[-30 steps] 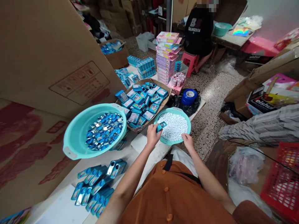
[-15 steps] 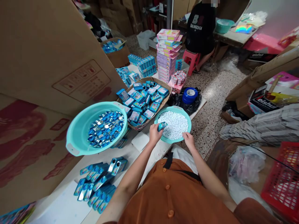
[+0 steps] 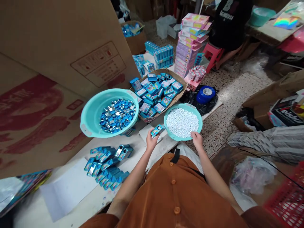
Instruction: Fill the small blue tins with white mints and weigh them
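We see the tin (image 3: 156, 130), gripped by the left hand (image 3: 151, 141), shifted from over the bowl (image 3: 175, 136) to just beside it: clear, we judge, of the pellets (image 3: 182, 122). The right hand (image 3: 197, 140) stays rimside, its grip unclear.

Rust-brown top, buttoned in front

The person wears a plain rust-brown top (image 3: 152, 202) with a line of round, matching buttons (image 3: 177, 210) down the middle. The sleeves (image 3: 258, 218) are the same colour and end near the elbows. The forearms (image 3: 213, 180), left hand (image 3: 151, 142) and right hand (image 3: 197, 141) are bare. A short, flat black strap (image 3: 176, 155) shows at the lower hem, and a thinner dark band (image 3: 197, 173) on the wearer's right.
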A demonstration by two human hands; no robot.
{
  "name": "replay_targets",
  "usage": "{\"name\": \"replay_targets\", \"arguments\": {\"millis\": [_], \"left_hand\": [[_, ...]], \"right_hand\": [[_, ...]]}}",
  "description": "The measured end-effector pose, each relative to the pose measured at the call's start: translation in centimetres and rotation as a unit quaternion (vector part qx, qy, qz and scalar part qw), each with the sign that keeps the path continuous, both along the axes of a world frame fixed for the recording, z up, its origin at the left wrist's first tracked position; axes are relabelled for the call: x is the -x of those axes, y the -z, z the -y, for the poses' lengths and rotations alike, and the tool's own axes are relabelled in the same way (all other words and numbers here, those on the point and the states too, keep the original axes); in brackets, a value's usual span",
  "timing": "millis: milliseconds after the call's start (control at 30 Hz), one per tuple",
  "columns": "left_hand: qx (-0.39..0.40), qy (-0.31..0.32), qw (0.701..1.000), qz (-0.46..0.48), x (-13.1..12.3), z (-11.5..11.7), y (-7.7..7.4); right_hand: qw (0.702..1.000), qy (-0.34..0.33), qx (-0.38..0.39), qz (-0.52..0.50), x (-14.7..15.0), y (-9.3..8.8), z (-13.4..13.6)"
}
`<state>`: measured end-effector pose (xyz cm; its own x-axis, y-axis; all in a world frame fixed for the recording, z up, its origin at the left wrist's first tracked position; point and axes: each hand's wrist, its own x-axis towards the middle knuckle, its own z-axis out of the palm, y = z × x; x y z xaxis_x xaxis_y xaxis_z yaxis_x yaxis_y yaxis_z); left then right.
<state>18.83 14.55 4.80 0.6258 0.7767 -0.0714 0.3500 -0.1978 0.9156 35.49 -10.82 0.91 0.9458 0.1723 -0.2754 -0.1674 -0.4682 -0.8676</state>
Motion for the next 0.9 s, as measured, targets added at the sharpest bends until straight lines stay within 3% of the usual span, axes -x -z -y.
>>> {"name": "replay_targets", "arguments": {"millis": [167,333,733,900], "left_hand": [[0.006,-0.069,0.997,-0.041,4.3,-2.8,3.3],[-0.016,-0.116,0.991,-0.067,5.5,-5.4,5.5],[0.000,-0.144,0.985,-0.098,4.5,-8.0,8.8],[-0.026,-0.132,0.985,-0.106,6.7,-7.3,9.2]], "right_hand": [[0.999,-0.020,0.025,0.006,-0.5,-0.1,-0.6],[0.999,-0.030,0.030,0.006,-0.9,-0.5,-1.7],[0.998,-0.039,0.052,0.010,-0.9,-0.6,-1.2],[0.998,-0.029,0.060,-0.006,-0.8,-0.7,-1.7]]}}
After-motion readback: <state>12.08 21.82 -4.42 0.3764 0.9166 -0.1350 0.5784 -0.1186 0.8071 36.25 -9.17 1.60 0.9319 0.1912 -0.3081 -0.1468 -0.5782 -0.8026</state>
